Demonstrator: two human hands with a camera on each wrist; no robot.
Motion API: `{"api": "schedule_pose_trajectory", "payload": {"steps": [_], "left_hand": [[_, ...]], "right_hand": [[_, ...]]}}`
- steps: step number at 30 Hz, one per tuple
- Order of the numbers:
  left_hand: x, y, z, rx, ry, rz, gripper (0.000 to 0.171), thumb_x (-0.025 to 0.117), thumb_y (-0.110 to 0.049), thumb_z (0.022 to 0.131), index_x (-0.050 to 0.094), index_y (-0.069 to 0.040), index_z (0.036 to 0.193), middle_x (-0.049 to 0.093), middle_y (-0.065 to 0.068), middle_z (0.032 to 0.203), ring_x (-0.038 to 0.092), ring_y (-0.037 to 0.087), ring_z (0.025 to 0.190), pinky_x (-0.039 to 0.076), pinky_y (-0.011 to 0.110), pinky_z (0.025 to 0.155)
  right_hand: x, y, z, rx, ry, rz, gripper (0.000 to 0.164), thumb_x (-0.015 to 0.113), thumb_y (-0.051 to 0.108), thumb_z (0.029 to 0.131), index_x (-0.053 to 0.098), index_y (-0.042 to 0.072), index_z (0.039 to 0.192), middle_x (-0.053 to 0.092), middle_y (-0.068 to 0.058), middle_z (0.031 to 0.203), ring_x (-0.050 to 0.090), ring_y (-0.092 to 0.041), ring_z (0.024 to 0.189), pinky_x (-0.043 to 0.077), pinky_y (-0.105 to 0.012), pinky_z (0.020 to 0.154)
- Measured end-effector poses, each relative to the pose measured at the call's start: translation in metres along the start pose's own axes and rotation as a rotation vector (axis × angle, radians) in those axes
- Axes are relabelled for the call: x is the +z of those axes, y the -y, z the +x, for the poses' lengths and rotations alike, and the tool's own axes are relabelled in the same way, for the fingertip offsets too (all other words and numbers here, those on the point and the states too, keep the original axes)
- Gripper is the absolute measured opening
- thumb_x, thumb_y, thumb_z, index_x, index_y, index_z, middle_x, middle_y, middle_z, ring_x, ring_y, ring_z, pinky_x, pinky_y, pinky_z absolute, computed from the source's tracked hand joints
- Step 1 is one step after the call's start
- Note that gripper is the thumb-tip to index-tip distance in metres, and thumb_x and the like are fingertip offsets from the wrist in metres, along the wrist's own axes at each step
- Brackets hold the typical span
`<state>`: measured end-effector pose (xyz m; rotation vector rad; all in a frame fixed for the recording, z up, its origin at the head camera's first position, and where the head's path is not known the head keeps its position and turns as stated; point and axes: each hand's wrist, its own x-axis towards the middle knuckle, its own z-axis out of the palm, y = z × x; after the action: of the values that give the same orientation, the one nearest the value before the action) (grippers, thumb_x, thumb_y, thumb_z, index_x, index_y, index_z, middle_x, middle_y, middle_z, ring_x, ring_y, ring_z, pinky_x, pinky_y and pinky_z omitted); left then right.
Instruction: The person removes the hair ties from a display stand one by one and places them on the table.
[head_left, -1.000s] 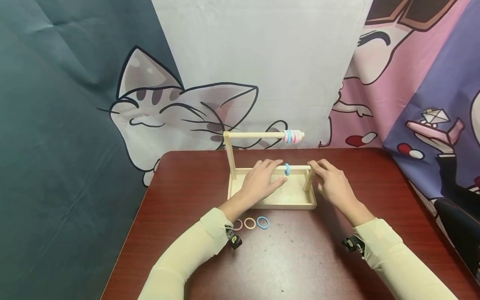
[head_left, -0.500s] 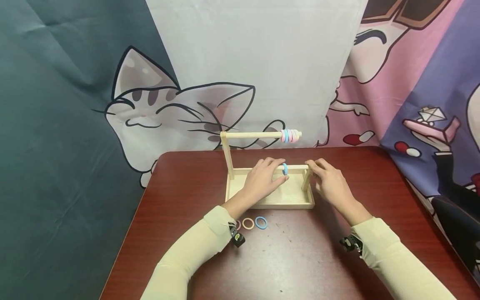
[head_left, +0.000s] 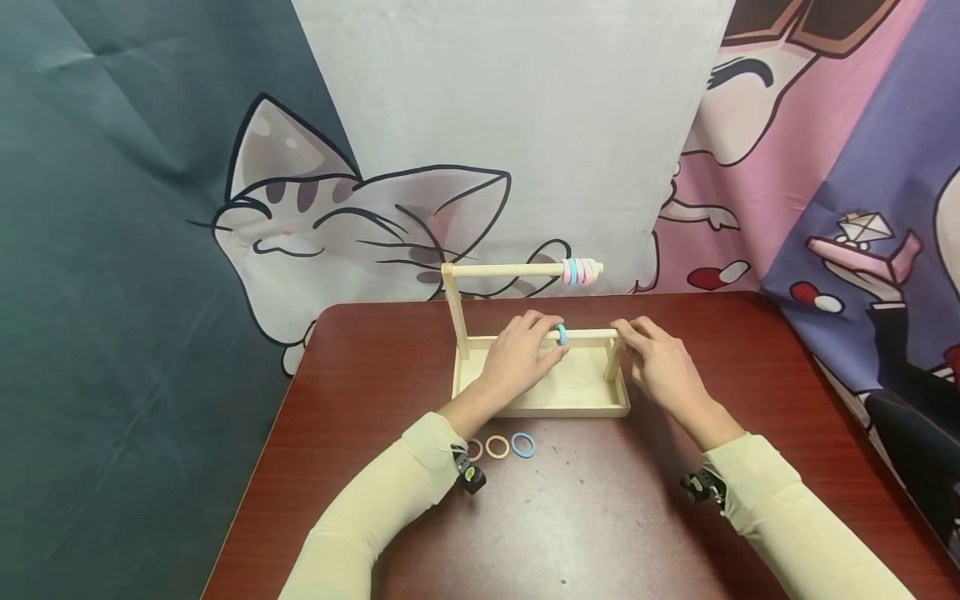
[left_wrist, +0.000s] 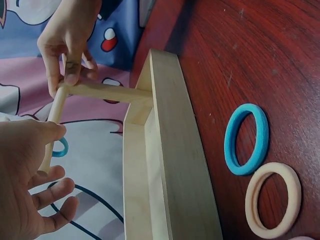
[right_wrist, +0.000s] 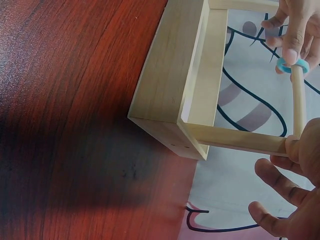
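Note:
A pale wooden stand with a tray base [head_left: 558,411] carries two rods, one high and one low. On the low rod [head_left: 592,334] hangs a blue ring [head_left: 562,335], which my left hand [head_left: 513,362] pinches between thumb and fingers. In the right wrist view the thumb presses against this blue ring [right_wrist: 281,65], while the other fingers reach behind the rod. My right hand [head_left: 660,362] grips the top of the short post [right_wrist: 240,140] where the low rod ends. Several pink, blue and pale rings [head_left: 579,272] sit near the free end of the high rod [head_left: 502,271].
On the brown table [head_left: 600,517], in front of the tray, lie a loose blue ring [head_left: 523,445], a cream ring [head_left: 497,447] and a pink ring [head_left: 476,450] partly behind the left wrist. A printed cartoon cloth [head_left: 420,217] hangs behind the table.
Over the last half second my left hand has shifted slightly left, carrying the blue ring along the low rod away from the short post. The right hand keeps its hold.

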<state>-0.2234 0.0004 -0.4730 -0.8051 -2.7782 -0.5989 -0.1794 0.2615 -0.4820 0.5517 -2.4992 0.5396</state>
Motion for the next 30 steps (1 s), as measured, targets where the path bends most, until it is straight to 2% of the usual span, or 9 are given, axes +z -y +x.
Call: {"api": "schedule_pose_trajectory", "payload": {"steps": [10,23,30], "left_hand": [[-0.006,0.009,-0.007,-0.036,-0.028,-0.047,0.047,0.076,-0.045,0.105,0.068,-0.025,0.147,0.07,0.0,0.14,0.068,0.022,0.125,0.06,0.039,0.1],[-0.011,0.022,-0.015,-0.039,-0.07,-0.081,0.044,0.079,-0.039,0.103,0.07,-0.023,0.144,0.072,0.001,0.141,0.069,0.024,0.125,0.06,0.041,0.1],[-0.015,0.027,-0.021,-0.052,-0.074,-0.072,0.042,0.08,-0.036,0.103,0.071,-0.023,0.143,0.077,-0.003,0.137,0.071,0.02,0.113,0.06,0.037,0.093]], "right_hand": [[0.0,0.0,-0.002,0.013,0.006,0.004,0.046,0.07,-0.012,0.093,0.073,0.012,0.132,0.073,-0.013,0.112,0.065,-0.037,0.069,0.052,-0.053,0.056],[0.0,0.001,-0.002,0.035,0.029,0.0,0.047,0.071,-0.012,0.094,0.073,0.013,0.133,0.072,-0.012,0.113,0.064,-0.035,0.069,0.051,-0.049,0.055],[-0.001,0.003,-0.001,0.036,0.028,0.006,0.047,0.072,-0.012,0.094,0.073,0.013,0.134,0.072,-0.012,0.113,0.063,-0.035,0.068,0.051,-0.05,0.055]]}}
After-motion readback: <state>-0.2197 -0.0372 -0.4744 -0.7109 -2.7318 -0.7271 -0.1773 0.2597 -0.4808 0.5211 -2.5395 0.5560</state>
